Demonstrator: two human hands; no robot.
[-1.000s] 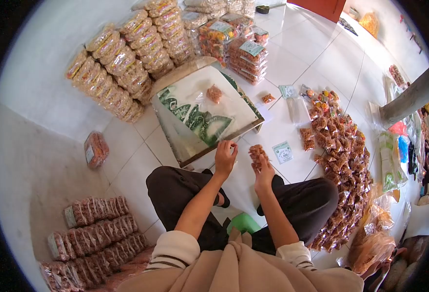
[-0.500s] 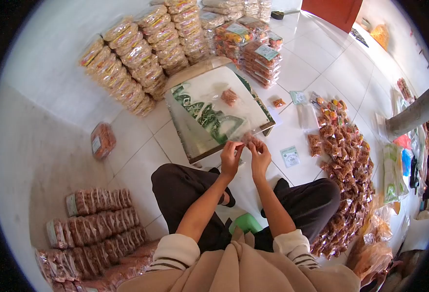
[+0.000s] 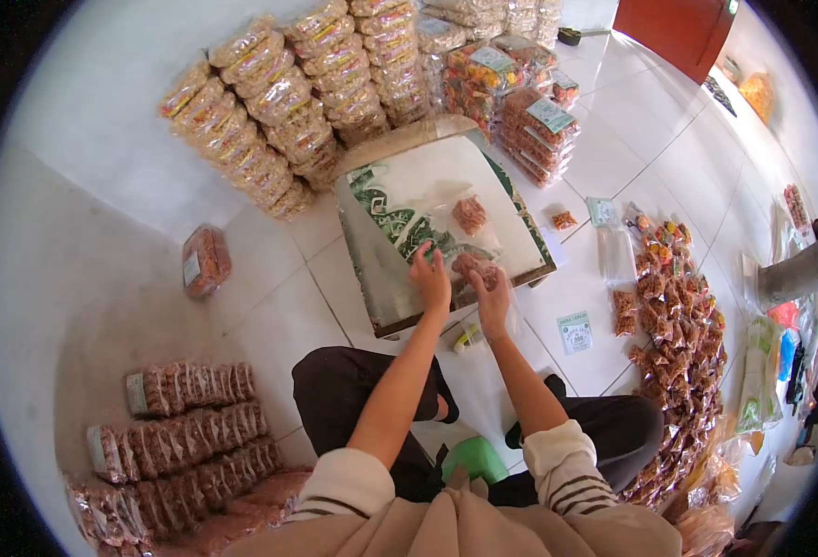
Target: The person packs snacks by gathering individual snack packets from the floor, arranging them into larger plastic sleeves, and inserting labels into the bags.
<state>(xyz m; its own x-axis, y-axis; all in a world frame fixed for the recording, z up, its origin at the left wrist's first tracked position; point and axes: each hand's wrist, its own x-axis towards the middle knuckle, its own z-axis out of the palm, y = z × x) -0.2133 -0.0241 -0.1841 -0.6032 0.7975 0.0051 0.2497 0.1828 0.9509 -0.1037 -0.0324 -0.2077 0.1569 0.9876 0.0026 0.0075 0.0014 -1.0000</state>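
Note:
A clear plastic bag lies on the low table [image 3: 363, 288], with one small packet of reddish-brown snacks [image 3: 470, 214] at its far end and another packet [image 3: 470, 264] closer to me. My right hand [image 3: 493, 302] grips the near packet at its right edge, thumb and fingers around it. To its left my left hand [image 3: 432, 283] hovers over the green-patterned tabletop, fingers apart and holding nothing. Below the table edge, clear film hangs near my right wrist, and a pale yellow-green object [image 3: 469, 340] shows on the floor.
Many small snack packets [image 3: 678, 362] are heaped at the right, beside a printed label card [image 3: 574, 332] and clear bags [image 3: 617, 252]. Tall stacks of packed snacks [image 3: 279, 102] line the wall. Bundled rows [image 3: 195, 427] lie at lower left, and a green object [image 3: 476, 459] sits between my legs.
Both hands were close together at the table's near edge, fingers pinched on the bag. The snack packet now rests farther onto the table, and my left hand has let go and moved left.

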